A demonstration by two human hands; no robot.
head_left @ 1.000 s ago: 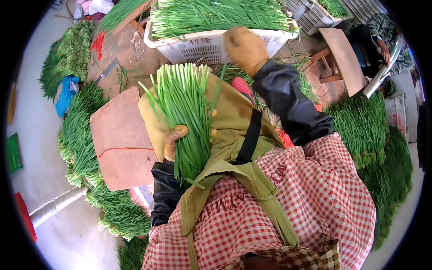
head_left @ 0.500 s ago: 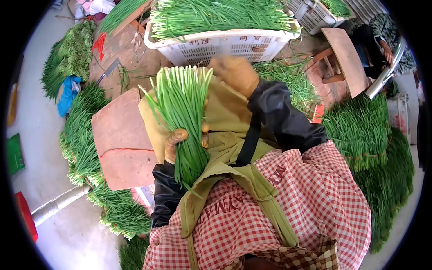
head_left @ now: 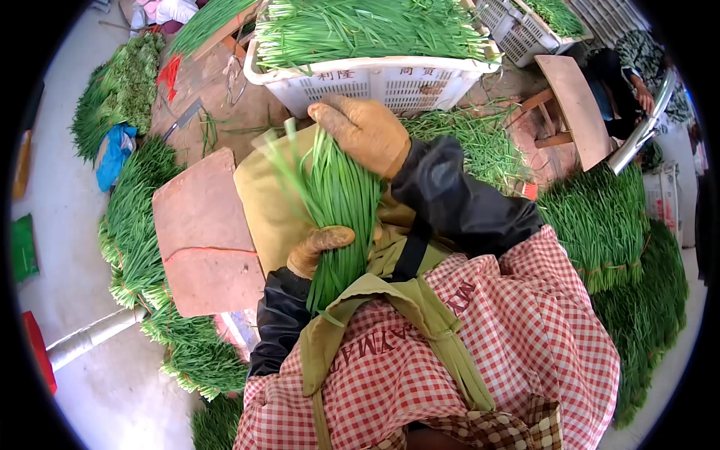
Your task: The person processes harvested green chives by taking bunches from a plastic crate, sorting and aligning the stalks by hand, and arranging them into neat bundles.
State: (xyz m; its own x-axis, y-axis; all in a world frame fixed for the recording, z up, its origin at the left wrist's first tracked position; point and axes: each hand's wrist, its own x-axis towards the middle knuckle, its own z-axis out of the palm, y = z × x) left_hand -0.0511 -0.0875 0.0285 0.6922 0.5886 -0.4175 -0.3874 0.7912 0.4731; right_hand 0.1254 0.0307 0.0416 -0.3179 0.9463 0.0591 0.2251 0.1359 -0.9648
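A bunch of garlic chives (head_left: 341, 187) lies tilted over my lap, its leafy ends toward my body. My left hand (head_left: 321, 250), in a tan glove, is closed around its lower part with the thumb across the front. At the upper end my right hand (head_left: 367, 131), gloved alike, is bent over the bunch and hides most of the pale stalk ends. A few loose stalks (head_left: 289, 169) stick out to the left, blurred by motion. Beneath the bunch is a tan cloth (head_left: 266, 202) over my lap.
A white crate (head_left: 360, 82) full of chives stands ahead. A reddish board (head_left: 206, 232) is at my left, beside tied chive bundles (head_left: 142, 202). More bundles (head_left: 596, 225) stand at right. A knife (head_left: 184, 116) lies ahead left. Another person's hand (head_left: 645, 97) shows at upper right.
My right hand has come left and down onto the upper end of the bunch. The bunch has shifted right with my left hand, and some stalks now splay out left.
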